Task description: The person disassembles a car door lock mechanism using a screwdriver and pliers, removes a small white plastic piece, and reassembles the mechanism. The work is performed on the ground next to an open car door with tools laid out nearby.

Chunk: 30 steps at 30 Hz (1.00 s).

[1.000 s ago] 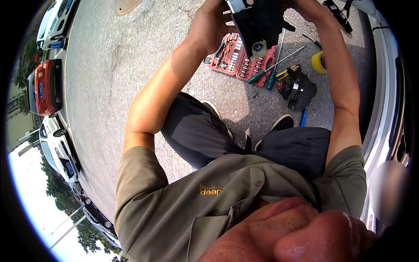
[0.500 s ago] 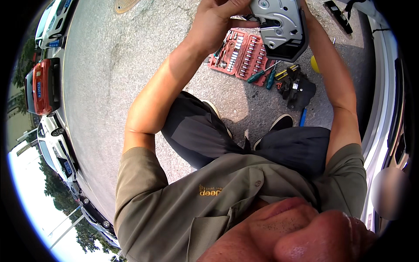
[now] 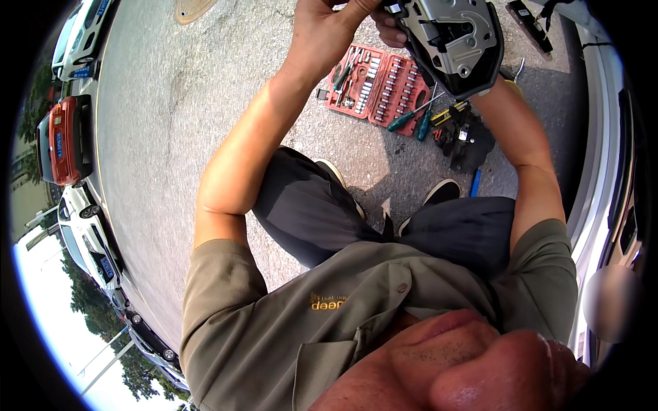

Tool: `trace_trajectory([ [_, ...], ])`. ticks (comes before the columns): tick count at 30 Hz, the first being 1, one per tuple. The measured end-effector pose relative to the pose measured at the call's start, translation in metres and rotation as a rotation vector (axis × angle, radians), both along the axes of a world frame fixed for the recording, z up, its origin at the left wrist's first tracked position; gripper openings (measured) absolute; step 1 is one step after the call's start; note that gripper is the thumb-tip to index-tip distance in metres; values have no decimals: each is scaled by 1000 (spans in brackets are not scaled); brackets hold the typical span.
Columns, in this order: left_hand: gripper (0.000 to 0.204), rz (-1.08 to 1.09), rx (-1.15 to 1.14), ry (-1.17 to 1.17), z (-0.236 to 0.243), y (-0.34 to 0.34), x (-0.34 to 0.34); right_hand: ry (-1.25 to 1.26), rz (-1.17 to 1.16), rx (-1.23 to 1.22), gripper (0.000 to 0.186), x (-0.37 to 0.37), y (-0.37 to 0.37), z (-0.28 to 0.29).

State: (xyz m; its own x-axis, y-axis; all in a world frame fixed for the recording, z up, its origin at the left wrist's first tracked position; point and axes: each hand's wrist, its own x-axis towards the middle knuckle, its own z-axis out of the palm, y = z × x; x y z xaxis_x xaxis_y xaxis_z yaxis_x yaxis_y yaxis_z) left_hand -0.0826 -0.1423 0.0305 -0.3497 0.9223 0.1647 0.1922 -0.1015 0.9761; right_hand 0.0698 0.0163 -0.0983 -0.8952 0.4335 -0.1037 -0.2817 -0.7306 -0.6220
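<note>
A car door latch (image 3: 456,41), a silver metal plate in a black plastic housing, is held up at the top of the view. My right hand (image 3: 389,29) holds it from behind; most of that hand is hidden, with curled fingertips showing at the latch's left edge. Next to them, my left hand (image 3: 327,26) has its fingers closed and its thumb at the latch's upper left corner. The picture's upper edge cuts off part of the left hand, so its exact grip is partly hidden.
On the asphalt below lie an open red socket set case (image 3: 373,85), green-handled screwdrivers (image 3: 423,127), a black part with yellow pieces (image 3: 469,140) and a blue tool (image 3: 475,183). A black strip (image 3: 531,31) lies farther right, near a white car body (image 3: 586,185). Parked cars (image 3: 65,140) line the left.
The latch has moved right and slightly down and has turned a little. My left hand has shifted left, its outstretched finger off the plate; right fingertips now show at the latch's left edge.
</note>
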Motion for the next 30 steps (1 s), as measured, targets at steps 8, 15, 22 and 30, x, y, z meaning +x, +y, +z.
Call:
trace_trajectory([
  [8, 62, 118, 27, 175, -7, 2, 1, 5, -14, -32, 52, -14, -8, -13],
  [15, 57, -160, -129, -182, 1, 3, -7, 2, -28, -65, 51, -21, -26, -25],
  [22, 70, -308, -129, -1, -9, 1, -22, 11, 31, -32, 50, -24, -33, -28],
  [30, 52, -63, -31, -121, 17, -7, -10, 25, 239, 249, 50, -27, -4, -20],
])
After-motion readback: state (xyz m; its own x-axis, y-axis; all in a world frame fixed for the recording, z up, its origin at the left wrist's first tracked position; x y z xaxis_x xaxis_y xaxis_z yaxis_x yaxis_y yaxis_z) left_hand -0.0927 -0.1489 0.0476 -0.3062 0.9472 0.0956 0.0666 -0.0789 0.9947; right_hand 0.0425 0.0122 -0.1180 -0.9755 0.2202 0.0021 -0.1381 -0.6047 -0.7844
